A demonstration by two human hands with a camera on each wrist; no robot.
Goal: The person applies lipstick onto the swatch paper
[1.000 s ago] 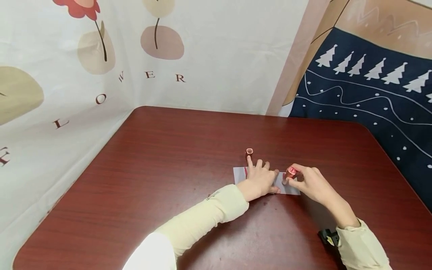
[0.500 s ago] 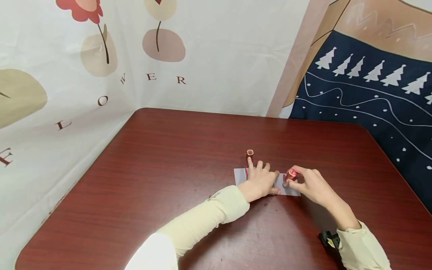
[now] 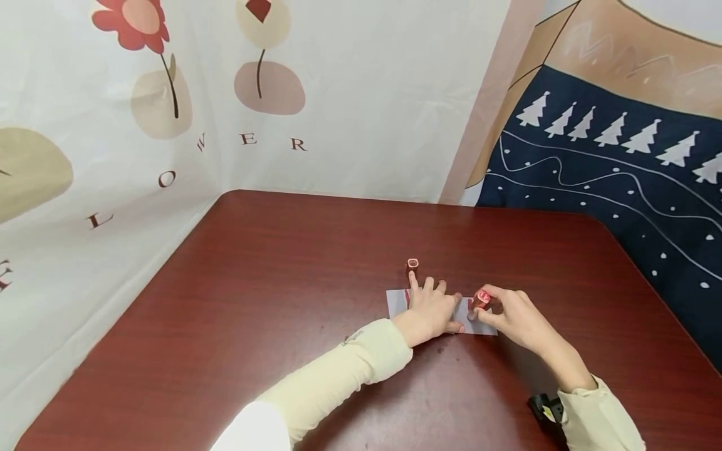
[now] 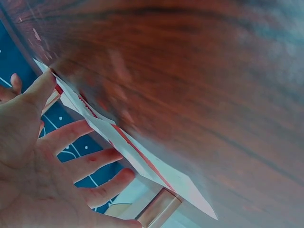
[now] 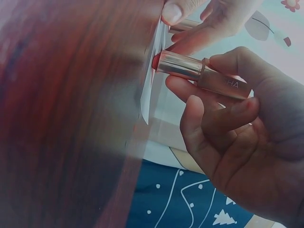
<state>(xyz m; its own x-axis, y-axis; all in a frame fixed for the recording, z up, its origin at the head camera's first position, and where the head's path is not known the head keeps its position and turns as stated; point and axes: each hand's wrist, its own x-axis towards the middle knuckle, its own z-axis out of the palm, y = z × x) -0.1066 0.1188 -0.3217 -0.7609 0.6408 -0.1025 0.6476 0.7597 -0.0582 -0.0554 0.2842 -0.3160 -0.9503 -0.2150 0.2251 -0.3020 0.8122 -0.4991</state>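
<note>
My right hand (image 3: 519,317) pinches a gold-brown lipstick (image 5: 183,66) between thumb and fingers, its red top end (image 3: 483,296) showing in the head view. In the right wrist view its red tip (image 5: 155,61) meets a white sheet of paper (image 5: 149,95). Across that paper (image 3: 397,304) my left hand (image 3: 431,313) lies with fingers spread, palm down. Red stripes (image 4: 142,154) mark the sheet, one on either side of this hand. Just beyond the little finger stands the open-topped lipstick cap (image 3: 413,264); fingertip and cap look close or touching.
The paper lies on a dark red wooden table (image 3: 293,263). Behind it hang a white flower-printed curtain (image 3: 361,106) and a navy cloth with white trees (image 3: 615,169). A black wrist camera (image 3: 545,408) sits at the right sleeve.
The head view has tilted up, so table and hands appear lower. Both hands keep nearly the same places on the paper; any movement of the lipstick is too slight to tell.
</note>
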